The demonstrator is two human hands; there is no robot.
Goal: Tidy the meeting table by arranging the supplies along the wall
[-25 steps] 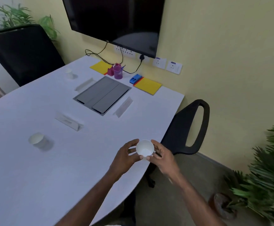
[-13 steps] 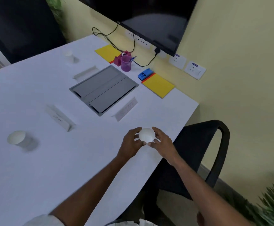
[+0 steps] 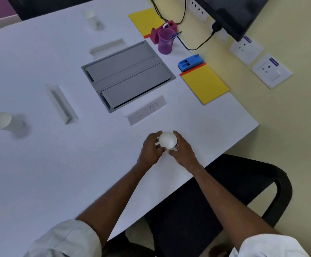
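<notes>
Held item: we log a white paper cup (image 3: pixel 167 140), round and matt, seen from above, over the near right part of the bench (image 3: pixel 39 173). We cannot tell whether its base touches the top.
Grasp, left: the left hand (image 3: pixel 150 151) has its fingers (image 3: pixel 152 135) curled round the cup's left side, grasping it.
Grasp, right: the right hand (image 3: pixel 183 152) has its fingers curled round the cup's right side, grasping the same cup.
Surface: the bench is white, smooth and matt, with a curved near edge.
Other cups: we count a second paper cup (image 3: pixel 1 121) at far left and a third paper cup (image 3: pixel 90 15) at the far end, both well apart from the hands.
Cards: three white folded name cards (image 3: pixel 147 110) stand around a grey rectangular cable hatch (image 3: pixel 127 76).
Along the wall: a flat yellow pad (image 3: pixel 204 84) with an orange edge lies nearest, and a blue plastic stapler (image 3: pixel 190 62) is just beside it. Further along are a translucent purple pen pot (image 3: pixel 165 42), a magenta tape dispenser (image 3: pixel 171 26) and another yellow pad (image 3: pixel 145 20).
Wall: we note white wall sockets (image 3: pixel 272 70) and a dark screen (image 3: pixel 230 12).
Seat: a black chair (image 3: pixel 243 182) sits at the bench's right edge.
</notes>
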